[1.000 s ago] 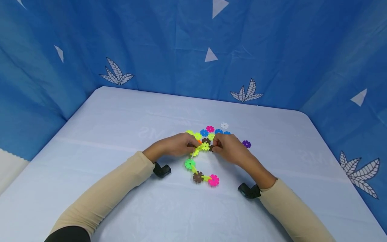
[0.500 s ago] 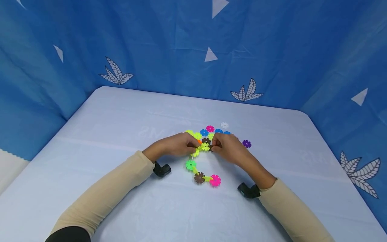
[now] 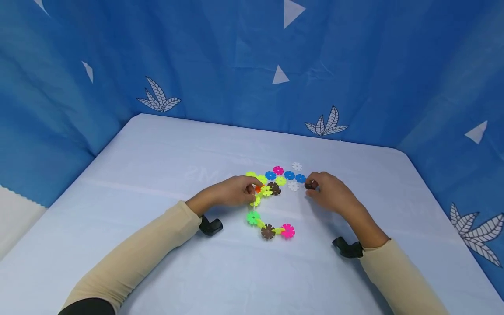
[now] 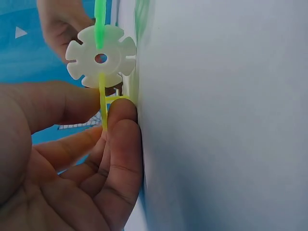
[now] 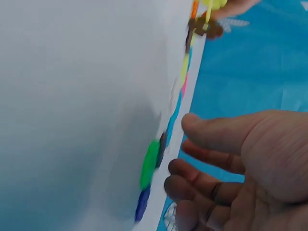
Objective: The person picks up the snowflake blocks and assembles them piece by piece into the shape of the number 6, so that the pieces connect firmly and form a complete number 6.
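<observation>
A chain of interlocked plastic snowflake discs curves over the table, with a pink disc (image 3: 288, 231), a brown disc (image 3: 268, 232) and a green disc (image 3: 253, 217) along its near part. My left hand (image 3: 236, 191) pinches a yellow disc (image 4: 103, 108) of this chain between thumb and fingers. A white disc (image 4: 84, 50) joins it to the green one. At the chain's other end, a brown disc (image 5: 215, 32) sits against a yellow one. My right hand (image 3: 331, 192) hovers at a loose dark brown disc (image 3: 309, 186), thumb and fingers apart with nothing between them.
Behind the hands lie loose discs: blue (image 3: 289, 175), pink (image 3: 278, 170), white (image 3: 297, 166) and yellow (image 3: 280, 181). Beyond the right fingers lie a green disc (image 5: 149, 163) and a purple disc (image 5: 142, 204). A blue curtain (image 3: 220, 57) borders the white table (image 3: 177, 267).
My right hand has left the chain's brown disc and moved right to the loose discs, its fingers parting. The left hand keeps its pinch. The chain's near end has shifted slightly right.
</observation>
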